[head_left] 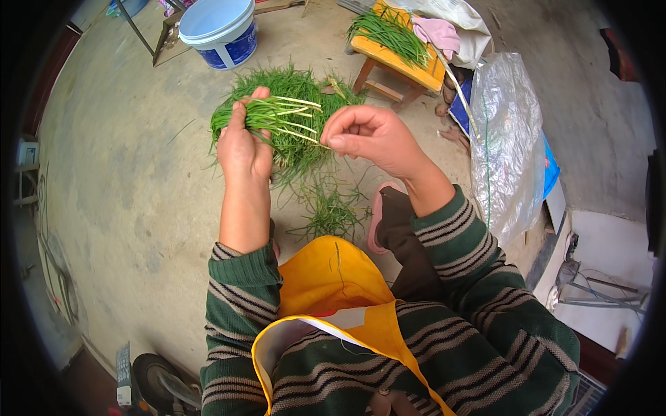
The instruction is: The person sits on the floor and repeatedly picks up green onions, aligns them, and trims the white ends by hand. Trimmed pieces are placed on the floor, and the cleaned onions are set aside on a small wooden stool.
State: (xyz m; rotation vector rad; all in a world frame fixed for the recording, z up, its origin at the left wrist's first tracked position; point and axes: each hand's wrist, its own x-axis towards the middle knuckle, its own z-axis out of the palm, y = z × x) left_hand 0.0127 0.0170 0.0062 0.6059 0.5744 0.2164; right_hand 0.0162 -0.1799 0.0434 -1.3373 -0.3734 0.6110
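Observation:
My left hand (243,138) grips a small bunch of green chives (260,114), their pale stalk ends pointing right. The thumb and forefinger of my right hand (372,135) are pinched together at the tip of the lowest stalk in that bunch. Below and behind both hands lies a large heap of chives (291,80) on the concrete floor. A smaller, looser pile of green trimmings (333,210) rests nearer to me, between my feet. One thin strand lies on my yellow apron (317,270).
A low wooden stool (434,78) at the upper right bears another bunch of chives (387,36) and a pink cloth (437,35). A white and blue bucket (218,34) stands beyond the heap. On the right is a clear plastic sack (507,140); a wheel (156,382) shows lower left.

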